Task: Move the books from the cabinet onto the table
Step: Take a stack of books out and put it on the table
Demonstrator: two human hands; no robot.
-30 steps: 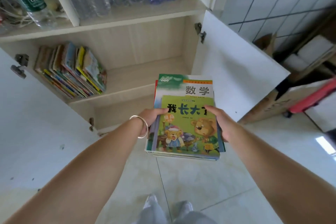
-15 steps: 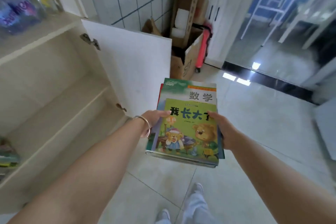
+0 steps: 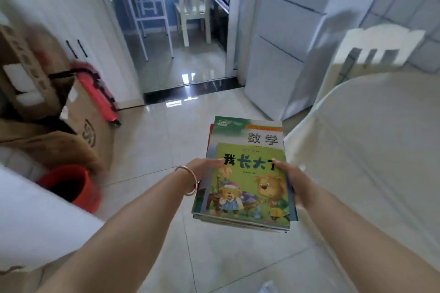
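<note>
The stack of books (image 3: 245, 173) was held level above the tiled floor (image 3: 166, 140), gripped between both hands. The left hand (image 3: 204, 171) clasped its left edge, thumb on the top cover; the right hand (image 3: 294, 182) clasped the right edge likewise. Their other fingers curled underneath, hidden. The cloth-covered table (image 3: 371, 150) stood just right.

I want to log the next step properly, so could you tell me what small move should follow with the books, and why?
Probably carry the stack of books a little to the right and lower it onto the table. The left hand and right hand grip its two sides, it hangs over the floor, and the white-covered tabletop lies bare just beside it.
</note>
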